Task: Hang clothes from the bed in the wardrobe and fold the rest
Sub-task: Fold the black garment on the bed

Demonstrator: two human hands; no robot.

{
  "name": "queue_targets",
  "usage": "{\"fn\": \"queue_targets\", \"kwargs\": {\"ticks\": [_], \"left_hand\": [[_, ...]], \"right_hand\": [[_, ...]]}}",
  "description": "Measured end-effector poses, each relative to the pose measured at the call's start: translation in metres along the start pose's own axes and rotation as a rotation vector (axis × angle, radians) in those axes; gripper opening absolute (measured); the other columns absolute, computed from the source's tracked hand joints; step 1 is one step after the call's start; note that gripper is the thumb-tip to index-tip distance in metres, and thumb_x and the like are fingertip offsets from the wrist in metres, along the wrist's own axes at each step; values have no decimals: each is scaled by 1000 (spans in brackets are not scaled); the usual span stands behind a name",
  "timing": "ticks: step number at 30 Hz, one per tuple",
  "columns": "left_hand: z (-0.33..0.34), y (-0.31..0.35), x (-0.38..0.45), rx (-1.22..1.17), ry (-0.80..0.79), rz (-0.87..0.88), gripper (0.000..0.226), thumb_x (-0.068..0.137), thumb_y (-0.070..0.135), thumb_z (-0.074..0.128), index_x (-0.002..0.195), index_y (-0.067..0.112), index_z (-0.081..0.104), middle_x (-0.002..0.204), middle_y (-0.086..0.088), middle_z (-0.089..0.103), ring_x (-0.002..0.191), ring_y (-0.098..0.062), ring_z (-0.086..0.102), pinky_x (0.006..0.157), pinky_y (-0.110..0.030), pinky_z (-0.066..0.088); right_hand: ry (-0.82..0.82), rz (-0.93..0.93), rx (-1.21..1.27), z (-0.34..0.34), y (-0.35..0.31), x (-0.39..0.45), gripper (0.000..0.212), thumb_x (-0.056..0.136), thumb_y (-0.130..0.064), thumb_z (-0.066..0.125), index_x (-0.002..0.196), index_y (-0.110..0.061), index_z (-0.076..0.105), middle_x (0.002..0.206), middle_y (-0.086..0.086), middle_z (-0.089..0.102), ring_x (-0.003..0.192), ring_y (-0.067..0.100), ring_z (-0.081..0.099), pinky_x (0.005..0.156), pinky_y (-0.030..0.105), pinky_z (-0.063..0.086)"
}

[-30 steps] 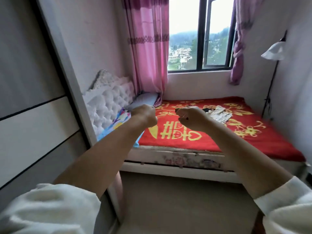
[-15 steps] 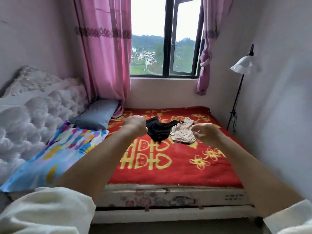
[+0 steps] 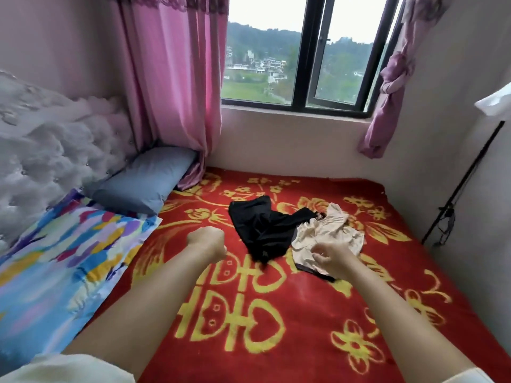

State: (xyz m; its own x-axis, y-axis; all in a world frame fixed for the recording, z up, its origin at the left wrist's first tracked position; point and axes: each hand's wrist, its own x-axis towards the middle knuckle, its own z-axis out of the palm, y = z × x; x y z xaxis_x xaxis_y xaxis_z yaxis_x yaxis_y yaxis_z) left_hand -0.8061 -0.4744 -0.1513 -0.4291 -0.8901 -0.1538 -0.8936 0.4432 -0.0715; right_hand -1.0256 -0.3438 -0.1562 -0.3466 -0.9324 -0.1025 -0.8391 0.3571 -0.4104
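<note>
- Bed [image 3: 318, 322]: covered by a red blanket with yellow motifs; it bears the two garments of the task near its middle, towards the window [image 3: 298, 59].
- Patterned pillow [image 3: 63, 258] and grey-blue pillow [image 3: 146, 181]: both lie at the tufted headboard [image 3: 49, 150], well apart from the garments.
- Black garment [image 3: 260, 230]: crumpled, lying flat on the blanket; its right edge overlaps or touches the beige one.
- Beige garment [image 3: 329, 233]: crumpled beside the black one, a dark trim at its near edge.
- Left hand [image 3: 207, 243]: fingers curled into a fist, holding nothing, just left of the black garment.
- Right hand [image 3: 333, 258]: fingers loosely spread and bent, over the near edge of the beige garment; whether it touches the cloth cannot be told.
- Step in hand, as judged: picking up the beige garment. Best done by pinching one edge or a shoulder seam and lifting clear, so that the black piece does not drag along.
- No container or wardrobe is in view.
</note>
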Motion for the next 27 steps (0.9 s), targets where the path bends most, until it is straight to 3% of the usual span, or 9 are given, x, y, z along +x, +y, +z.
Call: {"fn": "queue_targets", "kwargs": {"ticks": [3,5,9,17,19,23,27], "left_hand": [[17,-7,80,-17,-43,-81,30,94,28,40,116,15,56,121,-3,57,112,-23,54,78,-31,42],[29,-18,116,2,-51,-97,30,94,26,39,117,16,56,122,-3,56,114,-23,53,80,-32,43],[77,-45,205,27,-76,-158,30,94,25,39,118,14,53,123,-5,54,116,-25,50,84,-34,43],[253,-56,359,-144,-145,-172,36,96,30,40,126,11,45,130,-8,45,125,-26,39,94,-38,40],[309,-54,387,-208,-176,-177,45,96,36,40,134,11,38,141,-8,36,133,-25,30,102,-39,34],[410,-62,411,-207,-236,-184,62,96,48,26,148,17,13,157,-6,4,144,-19,2,114,-44,3],[470,-68,404,-352,29,-155,66,81,45,26,129,8,53,140,-16,45,131,-30,41,106,-42,5]], "right_hand": [[-101,-2,-33,16,14,96,26,92,-12,47,109,-1,63,111,13,65,104,24,58,84,27,42],[-183,-3,-87,28,16,141,26,91,-15,46,108,-9,64,108,7,65,105,22,58,86,29,44],[-275,-20,-155,74,32,247,21,88,-17,43,95,-16,63,85,1,62,95,24,61,77,31,45],[-231,109,-93,206,65,393,34,92,-25,51,117,-3,58,118,9,62,110,24,55,88,30,41],[-174,140,-34,239,72,429,41,91,-29,55,123,-5,54,124,9,58,116,23,51,91,29,38],[-71,139,48,279,85,485,51,86,-29,63,131,-8,49,135,6,51,127,19,43,101,23,30],[-44,119,23,324,95,543,59,84,-29,66,136,-12,44,149,6,32,138,16,26,110,21,16]]}}
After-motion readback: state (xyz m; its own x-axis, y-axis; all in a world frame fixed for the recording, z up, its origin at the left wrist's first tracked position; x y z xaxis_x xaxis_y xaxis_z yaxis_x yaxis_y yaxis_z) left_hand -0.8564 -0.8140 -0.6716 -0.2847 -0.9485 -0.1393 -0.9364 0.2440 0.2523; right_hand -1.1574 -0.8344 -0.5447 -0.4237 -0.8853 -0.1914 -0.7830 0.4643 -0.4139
